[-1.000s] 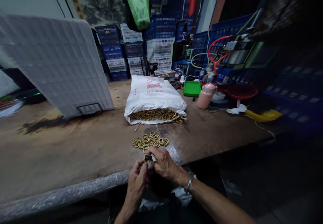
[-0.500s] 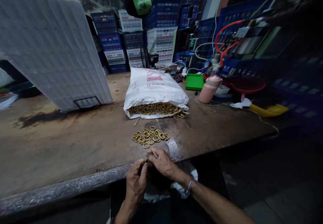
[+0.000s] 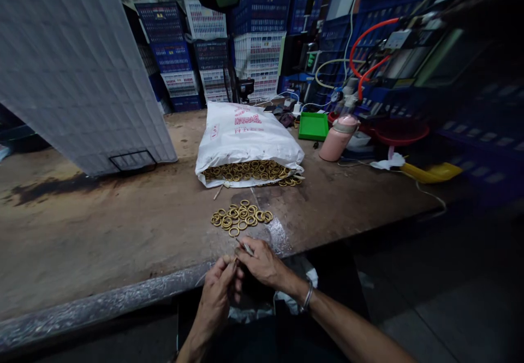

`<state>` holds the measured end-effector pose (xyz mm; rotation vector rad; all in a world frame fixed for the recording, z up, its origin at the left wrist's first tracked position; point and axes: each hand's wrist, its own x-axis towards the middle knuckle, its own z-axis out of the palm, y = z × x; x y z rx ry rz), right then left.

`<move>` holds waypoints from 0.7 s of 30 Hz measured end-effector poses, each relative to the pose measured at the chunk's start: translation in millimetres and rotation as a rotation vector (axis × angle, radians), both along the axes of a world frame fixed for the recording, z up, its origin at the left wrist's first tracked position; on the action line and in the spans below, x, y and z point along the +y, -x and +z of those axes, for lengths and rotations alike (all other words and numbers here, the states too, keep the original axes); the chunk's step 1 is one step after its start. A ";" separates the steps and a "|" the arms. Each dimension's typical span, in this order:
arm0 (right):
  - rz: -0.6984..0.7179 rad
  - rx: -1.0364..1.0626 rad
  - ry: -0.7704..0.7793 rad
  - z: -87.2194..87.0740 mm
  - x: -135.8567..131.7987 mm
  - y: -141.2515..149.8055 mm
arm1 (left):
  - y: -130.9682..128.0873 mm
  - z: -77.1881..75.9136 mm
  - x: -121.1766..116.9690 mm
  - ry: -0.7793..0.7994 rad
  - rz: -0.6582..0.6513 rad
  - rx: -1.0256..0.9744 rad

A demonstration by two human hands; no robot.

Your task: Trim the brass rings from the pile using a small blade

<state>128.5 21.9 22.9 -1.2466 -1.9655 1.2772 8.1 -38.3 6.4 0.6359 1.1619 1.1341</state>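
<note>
My left hand [image 3: 219, 286] pinches a small brass-coloured ring [image 3: 234, 261] between thumb and forefinger; most of it is hidden by the fingertips. Its other fingers are curled loosely. Close against it, my right hand [image 3: 262, 260] is closed on a slim pointed metal tool [image 3: 247, 249], whose tip points up and left. Both hands are just off the table's front edge. A loose pile of brass rings [image 3: 241, 216] lies on the table beyond them. Behind the pile, a white woven sack [image 3: 249, 136] lies on its side, its mouth facing me and full of the same rings.
A tall pale ribbed panel [image 3: 85, 79] stands on the wooden table [image 3: 102, 232] at left. To the right are a green tray [image 3: 313, 126], a pink bottle [image 3: 339, 139], a red dish [image 3: 401, 132] and a yellow scoop [image 3: 432, 172]. Stacked crates [image 3: 262, 49] line the back.
My left hand's lower fingers have loosened a little, and the metal tool shows more of its length in my right hand. The view has tilted slightly; the ring pile looks unchanged.
</note>
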 end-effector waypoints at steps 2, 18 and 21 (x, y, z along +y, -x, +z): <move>0.005 -0.014 -0.015 1.5 -0.6 -0.3 | -0.2 -0.2 0.5 0.011 0.009 -0.012; 0.155 -0.384 -0.250 -11.4 -6.9 -9.2 | 2.7 -5.1 3.5 -0.001 0.043 0.091; 0.184 -0.440 -0.260 -7.9 -7.3 -7.9 | 2.7 -6.3 3.3 0.007 0.063 0.130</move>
